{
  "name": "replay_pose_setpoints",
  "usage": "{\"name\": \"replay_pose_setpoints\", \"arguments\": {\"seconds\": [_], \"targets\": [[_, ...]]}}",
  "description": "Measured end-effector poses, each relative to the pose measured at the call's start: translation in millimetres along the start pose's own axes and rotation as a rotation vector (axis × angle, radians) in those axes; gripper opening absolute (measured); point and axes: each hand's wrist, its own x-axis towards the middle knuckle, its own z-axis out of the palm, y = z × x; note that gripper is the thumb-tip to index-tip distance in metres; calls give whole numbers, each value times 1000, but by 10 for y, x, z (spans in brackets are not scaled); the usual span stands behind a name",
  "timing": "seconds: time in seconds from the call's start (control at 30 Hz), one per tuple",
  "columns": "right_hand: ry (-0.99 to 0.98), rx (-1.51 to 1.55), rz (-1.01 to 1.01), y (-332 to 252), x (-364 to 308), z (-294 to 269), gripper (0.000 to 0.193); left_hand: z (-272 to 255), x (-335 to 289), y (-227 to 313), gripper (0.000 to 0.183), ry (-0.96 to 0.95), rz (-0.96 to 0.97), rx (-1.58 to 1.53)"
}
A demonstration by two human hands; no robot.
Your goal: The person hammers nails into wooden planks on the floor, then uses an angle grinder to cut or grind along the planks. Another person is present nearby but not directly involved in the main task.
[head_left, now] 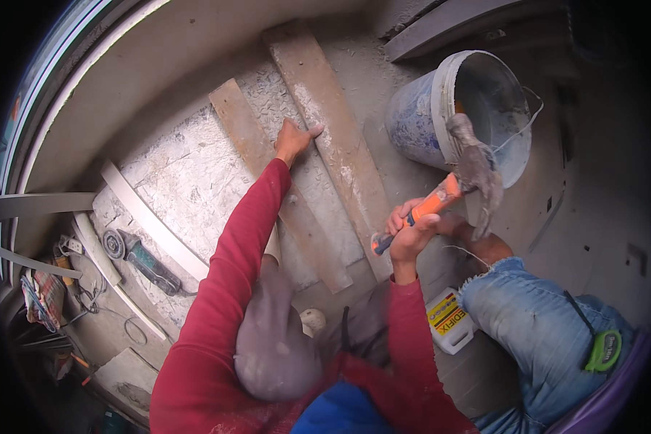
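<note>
My right hand [410, 235] is closed round the orange-and-black handle of a claw hammer [477, 173], its metal head raised up and to the right. My left arm, in a red sleeve, reaches forward to two wooden boards. There my left hand [294, 140] lies between the narrow board [249, 134] and the wide, white-dusted board [333, 126]. Its thumb is stretched out onto the wide board's edge, apart from the fingers, which are partly hidden; I see nothing held in it. Both boards lie side by side on a rough, whitish surface.
A plaster-stained bucket [419, 119] lies tipped at the right. Near it are a white jug [450, 322] and a jeans leg [528, 311] with a green tape measure [604, 351]. At left lie an angle grinder [148, 264], a pale curved strip [155, 224] and cables.
</note>
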Motion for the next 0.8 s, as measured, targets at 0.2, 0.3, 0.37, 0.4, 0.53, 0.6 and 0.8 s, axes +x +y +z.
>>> {"name": "replay_pose_setpoints", "arguments": {"seconds": [0.2, 0.3, 0.37, 0.4, 0.53, 0.6, 0.8], "targets": [[60, -91, -435, 310, 278, 634, 71, -14, 154, 22, 92, -47, -20, -9], [-114, -770, 233, 793, 63, 447, 66, -58, 158, 103, 92, -55, -34, 83], [-96, -735, 406, 898, -62, 242, 65, -92, 199, 150, 92, -16, 0, 20], [-113, -694, 414, 878, -201, 152, 63, -68, 168, 137, 92, -61, -46, 40], [-48, -615, 337, 764, -279, 27, 60, -5, 152, 44, 87, -27, -35, 5], [11, -616, 276, 771, -238, 53, 58, 31, 156, 2, 87, -1, 3, -9], [8, -852, 293, 921, -134, -7, 55, 18, 77, -6, 82, -6, 84, 1]]}}
